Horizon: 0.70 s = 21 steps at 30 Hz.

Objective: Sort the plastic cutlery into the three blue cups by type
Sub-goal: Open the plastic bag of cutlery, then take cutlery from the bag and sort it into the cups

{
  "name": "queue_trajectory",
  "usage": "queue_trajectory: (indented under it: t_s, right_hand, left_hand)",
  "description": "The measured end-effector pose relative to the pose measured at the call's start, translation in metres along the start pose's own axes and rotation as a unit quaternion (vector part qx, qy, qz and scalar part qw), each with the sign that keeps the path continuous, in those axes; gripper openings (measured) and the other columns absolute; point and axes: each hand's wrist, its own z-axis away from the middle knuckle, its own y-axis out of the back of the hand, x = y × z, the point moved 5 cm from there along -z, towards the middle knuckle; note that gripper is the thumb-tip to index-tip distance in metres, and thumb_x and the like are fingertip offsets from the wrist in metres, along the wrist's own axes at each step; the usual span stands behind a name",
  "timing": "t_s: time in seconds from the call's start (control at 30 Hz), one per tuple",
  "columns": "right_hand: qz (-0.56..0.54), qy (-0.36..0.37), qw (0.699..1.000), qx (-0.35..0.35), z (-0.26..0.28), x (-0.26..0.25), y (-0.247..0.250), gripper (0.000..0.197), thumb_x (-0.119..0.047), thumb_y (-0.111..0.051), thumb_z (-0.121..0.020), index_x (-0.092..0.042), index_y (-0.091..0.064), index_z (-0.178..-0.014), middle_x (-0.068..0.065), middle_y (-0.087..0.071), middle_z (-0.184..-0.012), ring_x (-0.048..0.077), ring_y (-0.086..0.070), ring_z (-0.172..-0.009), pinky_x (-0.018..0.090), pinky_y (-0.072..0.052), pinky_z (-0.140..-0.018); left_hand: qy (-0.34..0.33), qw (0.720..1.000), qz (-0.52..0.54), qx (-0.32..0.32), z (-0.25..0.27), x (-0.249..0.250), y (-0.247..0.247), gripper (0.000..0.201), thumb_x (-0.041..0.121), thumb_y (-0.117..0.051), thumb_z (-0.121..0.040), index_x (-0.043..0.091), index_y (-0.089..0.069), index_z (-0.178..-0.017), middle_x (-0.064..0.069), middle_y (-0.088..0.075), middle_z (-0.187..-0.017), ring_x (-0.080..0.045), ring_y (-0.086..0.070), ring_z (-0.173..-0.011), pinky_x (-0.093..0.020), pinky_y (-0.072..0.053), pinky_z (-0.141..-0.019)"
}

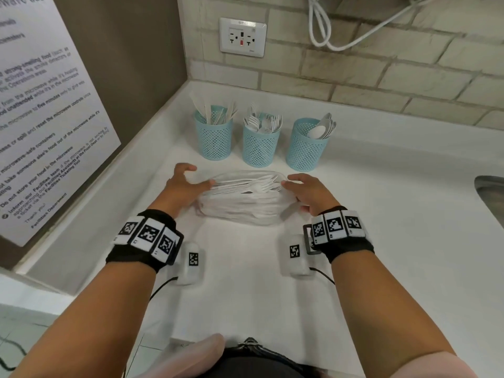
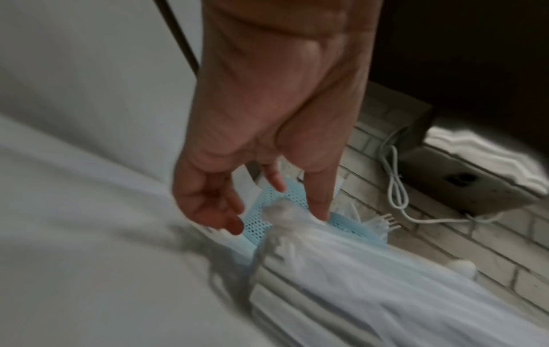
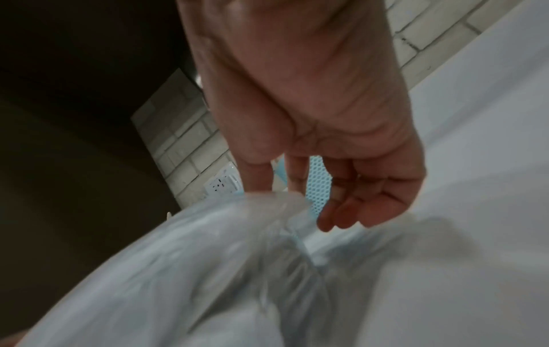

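Three blue mesh cups stand in a row at the back of the white counter (image 1: 381, 214): the left cup (image 1: 214, 143) holds knives, the middle cup (image 1: 260, 148) forks, the right cup (image 1: 305, 151) spoons. In front of them lies a clear plastic bag of white cutlery (image 1: 242, 203), with fork tines showing through its top. My left hand (image 1: 197, 177) is at the bag's left end, thumb touching it and fingers spread loosely above. My right hand (image 1: 296, 195) is at the right end, thumb resting on top. Both wrist views are blurred; the bag (image 2: 341, 270) (image 3: 208, 246) lies under relaxed fingers.
A brick backsplash with a wall outlet (image 1: 242, 36) and a looped white cable (image 1: 321, 31) runs behind the cups. A panel with a printed notice (image 1: 41, 118) stands at the left. A metal sink's rim (image 1: 491, 192) shows at the right edge.
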Motion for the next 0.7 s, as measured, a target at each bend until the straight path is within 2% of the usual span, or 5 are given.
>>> queue_trajectory:
  t_s: [0.2, 0.33, 0.47, 0.53, 0.7]
  right_hand:
    - [0.090, 0.091, 0.986, 0.110, -0.003, -0.015, 0.001, 0.029, -0.027, -0.063, -0.086, 0.000, -0.068, -0.075, 0.011, -0.064, -0.077, 0.025, -0.055, -0.077, 0.031, -0.043, -0.075]
    - [0.024, 0.063, 0.992, 0.103, -0.002, -0.014, 0.002, 0.037, -0.025, -0.055, -0.091, -0.012, -0.059, -0.056, 0.006, -0.058, -0.068, 0.024, -0.052, -0.076, 0.036, -0.047, -0.075]
    - [-0.046, 0.047, 0.997, 0.050, 0.004, -0.014, -0.003, 0.005, -0.019, -0.058, -0.089, -0.015, -0.058, -0.085, 0.003, -0.058, -0.081, 0.020, -0.052, -0.075, 0.026, -0.043, -0.059]
    - [-0.082, 0.025, 0.996, 0.005, 0.007, -0.011, -0.003, 0.021, -0.010, -0.062, -0.084, -0.019, -0.051, -0.100, 0.002, -0.055, -0.086, 0.016, -0.051, -0.076, 0.024, -0.042, -0.060]
    - [0.009, 0.037, 0.997, -0.068, 0.018, -0.014, 0.000, 0.022, -0.002, -0.057, -0.084, -0.024, -0.061, -0.082, 0.000, -0.052, -0.078, 0.014, -0.047, -0.078, 0.022, -0.043, -0.061]
  left_hand:
    - [-0.116, 0.986, -0.117, 0.001, 0.004, 0.020, -0.013, 0.020, 0.002, -0.054, -0.089, 0.011, -0.071, -0.095, -0.002, -0.064, -0.098, -0.013, -0.054, -0.089, -0.019, -0.041, -0.078]
    - [-0.114, 0.985, -0.118, 0.050, 0.005, 0.025, -0.006, 0.022, 0.002, -0.052, -0.090, 0.009, -0.071, -0.099, -0.009, -0.066, -0.111, -0.021, -0.061, -0.097, -0.023, -0.046, -0.083]
    - [-0.211, 0.934, -0.282, 0.066, 0.016, 0.049, -0.024, 0.017, 0.018, -0.061, -0.087, 0.017, -0.069, -0.102, -0.011, -0.054, -0.115, -0.028, -0.049, -0.111, -0.029, -0.037, -0.092]
    - [-0.270, 0.922, -0.279, 0.006, 0.022, 0.062, -0.040, 0.016, 0.015, -0.061, -0.087, 0.013, -0.072, -0.099, -0.008, -0.062, -0.105, -0.023, -0.057, -0.100, -0.021, -0.038, -0.083]
    - [-0.286, 0.894, -0.332, -0.090, 0.024, 0.070, -0.071, 0.023, 0.019, -0.063, -0.088, 0.008, -0.069, -0.107, -0.007, -0.066, -0.106, -0.022, -0.061, -0.099, -0.020, -0.039, -0.080]
